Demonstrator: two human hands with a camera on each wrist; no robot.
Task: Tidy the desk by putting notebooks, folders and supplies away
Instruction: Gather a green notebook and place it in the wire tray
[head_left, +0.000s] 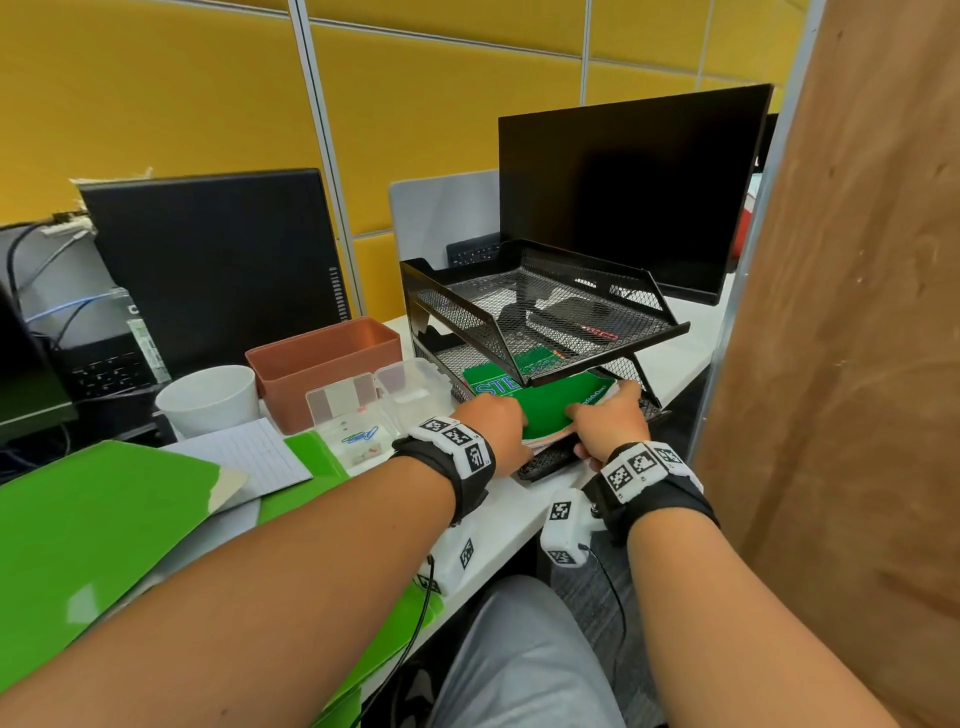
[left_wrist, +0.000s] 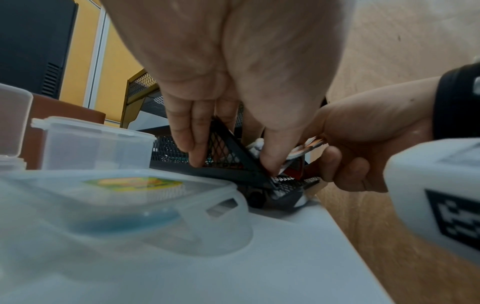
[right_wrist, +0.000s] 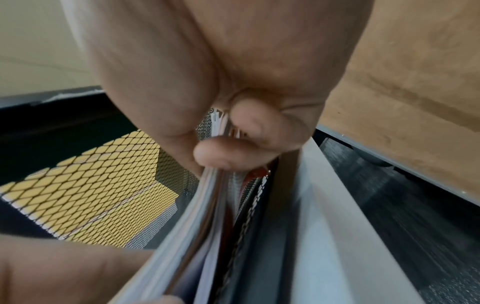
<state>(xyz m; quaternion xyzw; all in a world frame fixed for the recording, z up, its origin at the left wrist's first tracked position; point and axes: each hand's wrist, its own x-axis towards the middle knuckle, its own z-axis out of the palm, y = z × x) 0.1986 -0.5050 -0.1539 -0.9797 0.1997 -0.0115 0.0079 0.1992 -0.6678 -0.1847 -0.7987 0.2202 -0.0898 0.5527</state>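
A: From the head view, the left hand (head_left: 498, 426) and right hand (head_left: 608, 421) hold a stack of notebooks (head_left: 550, 410), green cover on top, at the mouth of the mesh tray rack's (head_left: 545, 312) lower tier on the bench (head_left: 509, 509).

B: The right wrist view adds page edges; fingers (right_wrist: 221, 154) are curled and clamped on the stack. The stack's far end points into the rack, away from the person.

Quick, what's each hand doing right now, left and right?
Left hand: grips the green notebook stack.
Right hand: fingers curled round the same stack.
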